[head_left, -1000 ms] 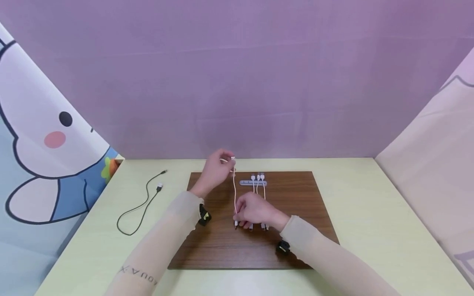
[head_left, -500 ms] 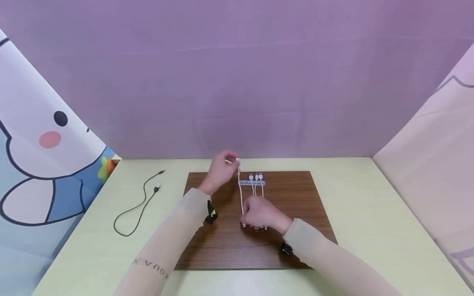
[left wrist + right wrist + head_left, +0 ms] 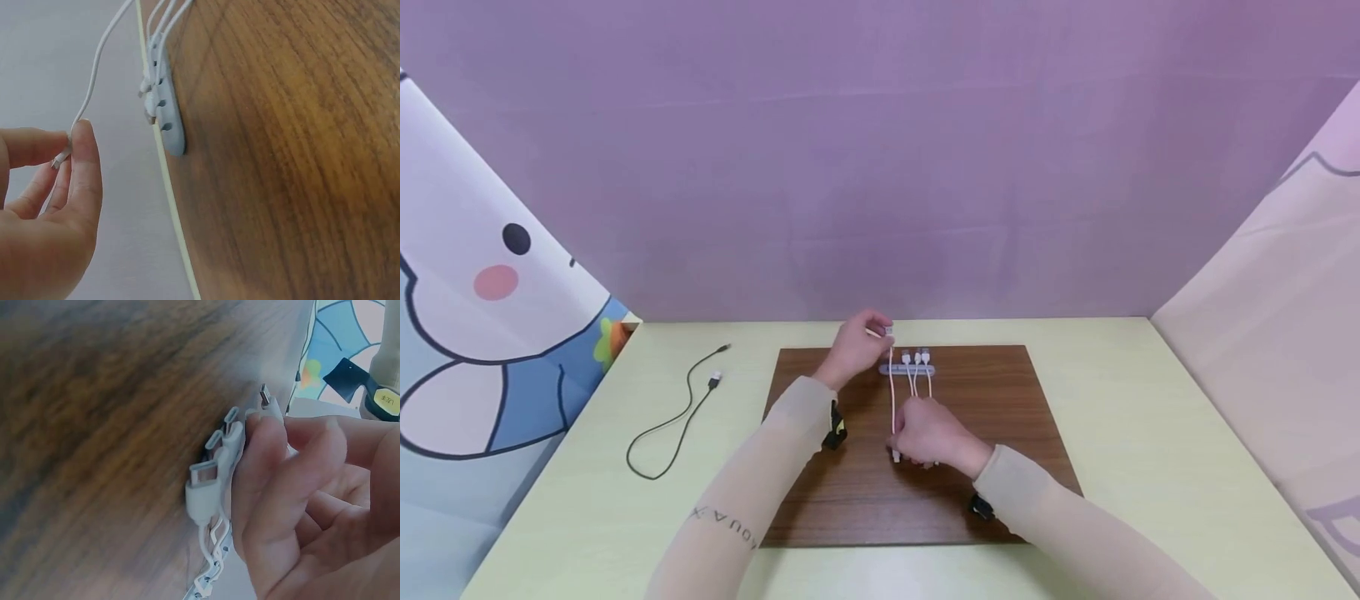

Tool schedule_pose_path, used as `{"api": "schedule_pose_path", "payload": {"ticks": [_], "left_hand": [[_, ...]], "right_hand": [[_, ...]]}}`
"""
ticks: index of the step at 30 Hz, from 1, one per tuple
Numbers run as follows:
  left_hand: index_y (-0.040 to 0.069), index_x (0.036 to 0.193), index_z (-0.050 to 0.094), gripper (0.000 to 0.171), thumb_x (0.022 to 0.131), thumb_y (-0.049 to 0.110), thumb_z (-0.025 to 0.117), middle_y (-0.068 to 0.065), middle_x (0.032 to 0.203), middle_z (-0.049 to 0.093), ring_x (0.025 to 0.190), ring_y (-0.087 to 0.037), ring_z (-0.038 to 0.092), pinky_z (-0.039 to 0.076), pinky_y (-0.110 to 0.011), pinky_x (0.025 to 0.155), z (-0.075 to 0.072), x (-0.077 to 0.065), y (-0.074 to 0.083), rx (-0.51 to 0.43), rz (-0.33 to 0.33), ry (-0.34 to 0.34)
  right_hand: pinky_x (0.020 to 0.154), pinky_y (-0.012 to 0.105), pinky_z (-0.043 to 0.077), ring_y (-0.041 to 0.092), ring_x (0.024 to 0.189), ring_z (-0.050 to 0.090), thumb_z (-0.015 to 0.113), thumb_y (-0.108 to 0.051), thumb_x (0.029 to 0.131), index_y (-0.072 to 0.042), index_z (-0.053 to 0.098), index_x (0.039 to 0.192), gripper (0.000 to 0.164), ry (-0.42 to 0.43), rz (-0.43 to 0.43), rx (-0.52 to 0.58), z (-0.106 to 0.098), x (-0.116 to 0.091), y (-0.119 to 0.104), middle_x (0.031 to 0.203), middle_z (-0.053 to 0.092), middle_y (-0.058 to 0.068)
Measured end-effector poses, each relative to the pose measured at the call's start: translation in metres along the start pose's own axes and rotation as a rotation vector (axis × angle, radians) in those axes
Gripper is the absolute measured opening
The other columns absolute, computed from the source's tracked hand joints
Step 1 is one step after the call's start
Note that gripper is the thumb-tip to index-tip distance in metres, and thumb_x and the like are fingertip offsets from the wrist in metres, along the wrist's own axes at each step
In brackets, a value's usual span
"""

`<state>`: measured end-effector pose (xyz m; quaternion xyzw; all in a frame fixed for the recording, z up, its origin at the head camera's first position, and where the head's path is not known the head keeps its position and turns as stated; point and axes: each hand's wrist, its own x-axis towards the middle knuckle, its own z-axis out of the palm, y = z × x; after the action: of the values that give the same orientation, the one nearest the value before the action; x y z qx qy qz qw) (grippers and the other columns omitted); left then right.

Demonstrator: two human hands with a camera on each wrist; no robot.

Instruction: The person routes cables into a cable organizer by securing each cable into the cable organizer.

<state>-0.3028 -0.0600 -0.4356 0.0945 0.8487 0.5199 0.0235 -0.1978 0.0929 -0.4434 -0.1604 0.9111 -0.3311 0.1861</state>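
A white charging cable (image 3: 892, 400) runs taut between my two hands over the brown board (image 3: 842, 508). My left hand (image 3: 856, 346) pinches its far plug (image 3: 62, 156) between thumb and fingers, just beyond the grey-blue cable clip strip (image 3: 174, 134). Nearer me, my right hand (image 3: 934, 432) grips the other end, with the small metal-tipped plug (image 3: 269, 406) poking out past the fingertips. Three more white cables (image 3: 164, 31) sit in slots of the strip. Their near plugs (image 3: 203, 494) lie on the board beside my right hand, which hides them partly in the head view.
A black cable (image 3: 681, 417) lies in a loose loop on the pale table (image 3: 1112, 400), left of the board. Behind the table hangs a purple cloth (image 3: 880, 167). A cartoon-printed cloth (image 3: 467, 358) stands along the left side.
My left hand has moved right and slightly nearer, bringing its cable end over the strip's left part. My right hand has shifted a little right, and the cable now stands straighter.
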Motion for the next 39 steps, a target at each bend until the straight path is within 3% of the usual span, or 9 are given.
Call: {"api": "schedule_pose_path", "payload": {"ticks": [5,14,19,26,39], "left_hand": [[0.003,0.116,0.064,0.021,0.095,0.003,0.068,-0.011,0.104,0.063,0.083,-0.021,0.067,0.056,-0.030,0.071,0.004,0.005,-0.006,0.070,0.005,-0.012],[0.001,0.115,0.066,0.024,0.092,0.003,0.070,-0.009,0.102,0.064,0.092,-0.024,0.062,0.053,-0.035,0.078,0.015,0.013,-0.010,0.147,0.009,-0.032],[0.002,0.113,0.065,0.022,0.091,0.002,0.069,-0.009,0.100,0.063,0.089,-0.023,0.060,0.052,-0.034,0.076,0.020,0.016,-0.014,0.188,0.009,-0.032],[0.003,0.109,0.065,0.017,0.092,0.000,0.069,-0.009,0.099,0.062,0.090,-0.023,0.059,0.052,-0.036,0.082,0.022,0.018,-0.015,0.275,0.026,-0.044],[0.003,0.109,0.065,0.019,0.091,0.001,0.070,-0.008,0.094,0.062,0.084,-0.021,0.058,0.051,-0.032,0.075,0.025,0.021,-0.019,0.348,0.032,-0.083]], "right_hand": [[0.042,0.026,0.041,0.011,0.042,0.052,0.068,-0.015,0.092,-0.012,0.065,0.061,0.032,0.013,-0.013,-0.085,0.001,0.000,0.001,0.048,0.055,-0.003],[0.042,0.026,0.043,0.012,0.041,0.053,0.065,-0.012,0.092,-0.012,0.064,0.063,0.029,-0.026,-0.006,-0.135,-0.002,0.003,0.005,0.052,0.057,0.000],[0.041,0.026,0.043,0.014,0.041,0.054,0.062,-0.009,0.093,-0.011,0.063,0.068,0.025,-0.068,-0.005,-0.140,-0.006,0.005,0.003,0.054,0.059,0.002],[0.040,0.027,0.047,0.016,0.041,0.058,0.062,-0.009,0.093,-0.011,0.063,0.067,0.027,-0.076,0.003,-0.142,-0.006,0.007,0.002,0.054,0.061,0.004],[0.040,0.025,0.046,0.015,0.041,0.058,0.064,-0.012,0.095,-0.011,0.062,0.069,0.026,-0.097,0.005,-0.128,-0.006,0.008,0.001,0.056,0.062,0.005]]}}
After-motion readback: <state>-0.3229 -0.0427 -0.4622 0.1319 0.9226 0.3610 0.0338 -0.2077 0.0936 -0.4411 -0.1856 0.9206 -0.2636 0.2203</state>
